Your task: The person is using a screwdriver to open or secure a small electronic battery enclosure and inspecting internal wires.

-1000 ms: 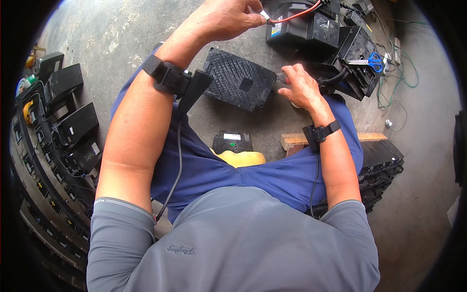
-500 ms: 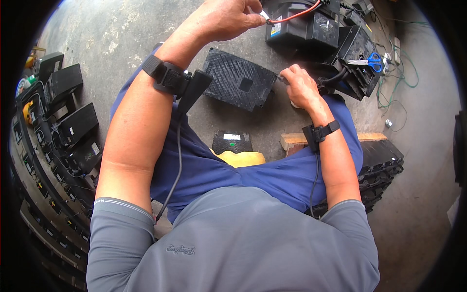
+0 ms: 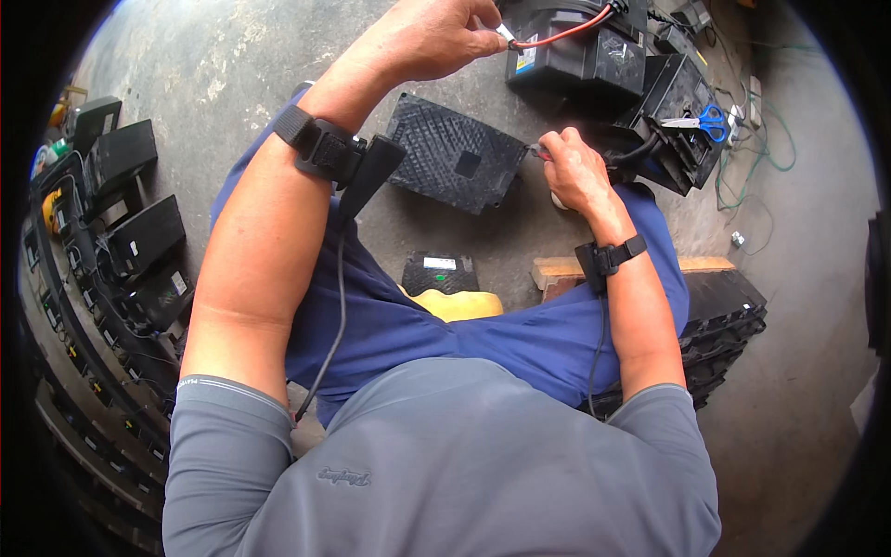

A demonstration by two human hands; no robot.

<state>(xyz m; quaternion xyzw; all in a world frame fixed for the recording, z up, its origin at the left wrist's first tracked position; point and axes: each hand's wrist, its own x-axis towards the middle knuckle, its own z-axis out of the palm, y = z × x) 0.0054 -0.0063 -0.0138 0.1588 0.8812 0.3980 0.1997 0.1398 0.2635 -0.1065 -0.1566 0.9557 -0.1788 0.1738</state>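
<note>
At the top of the head view my left hand (image 3: 436, 39) pinches the white connector end (image 3: 504, 35) of a red cable (image 3: 568, 37). That cable arches right, over a black boxy unit (image 3: 580, 70) with a blue and yellow label. My right hand (image 3: 575, 169) is closed, its fingertips round a small thing with a red part and a greyish tip (image 3: 538, 151); its kind is too small to tell. Just left of it a black textured battery-like case (image 3: 441, 139) lies on the floor.
Blue-handled scissors (image 3: 710, 123) rest on a black case (image 3: 682, 97) at the right. Green cable (image 3: 766, 160) trails beyond. Between my legs are a small black box (image 3: 438, 271) and something yellow (image 3: 459, 304). Black boxes (image 3: 148, 237) line a rack at left; more cases (image 3: 719, 302) stand right.
My right hand has turned slightly, and the red part of the thing in its fingers now shows. The left hand keeps its pinch on the connector, almost still.
</note>
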